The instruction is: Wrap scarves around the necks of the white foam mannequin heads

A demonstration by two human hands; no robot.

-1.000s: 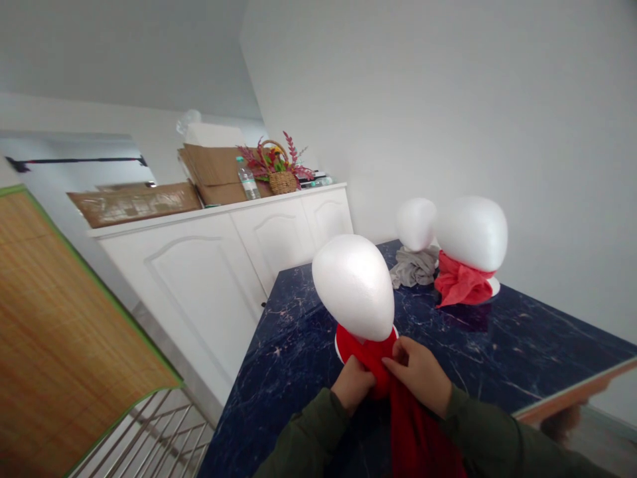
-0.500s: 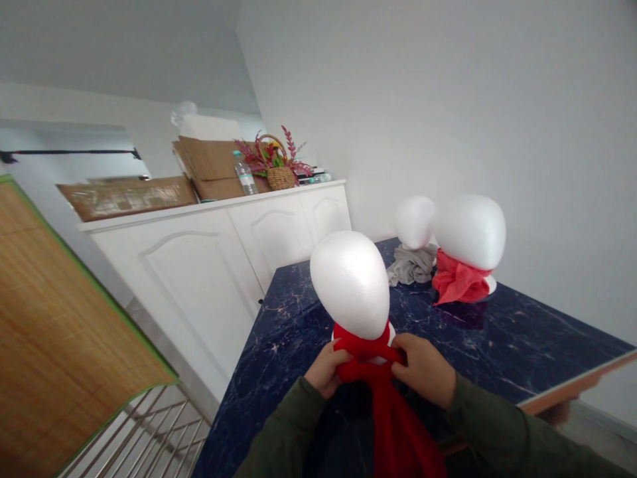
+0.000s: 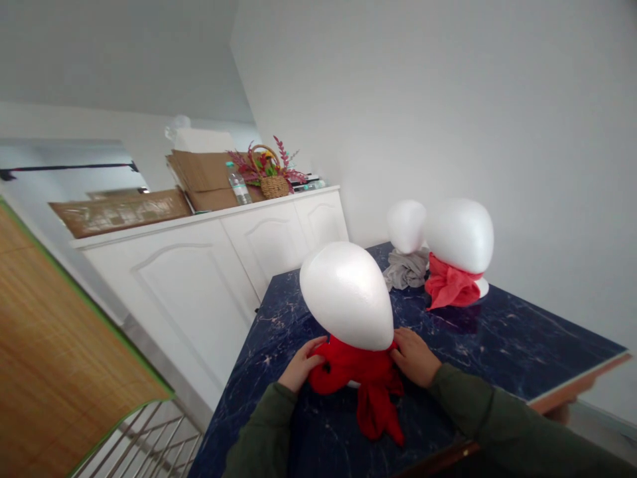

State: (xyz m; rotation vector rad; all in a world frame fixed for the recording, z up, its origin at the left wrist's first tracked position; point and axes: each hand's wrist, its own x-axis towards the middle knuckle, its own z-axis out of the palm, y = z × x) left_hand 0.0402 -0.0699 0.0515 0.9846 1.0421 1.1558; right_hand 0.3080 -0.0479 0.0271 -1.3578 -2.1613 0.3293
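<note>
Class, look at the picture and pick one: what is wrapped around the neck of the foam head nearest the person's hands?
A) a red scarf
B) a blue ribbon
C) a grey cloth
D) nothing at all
A: a red scarf is bunched around the base of the nearest foam head, with the left hand and the right hand touching it on either side.

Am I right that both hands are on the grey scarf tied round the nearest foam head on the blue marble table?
Not quite: the head view shows the left hand and right hand on a red scarf round the nearest foam head; the grey scarf lies further back on the table.
</note>
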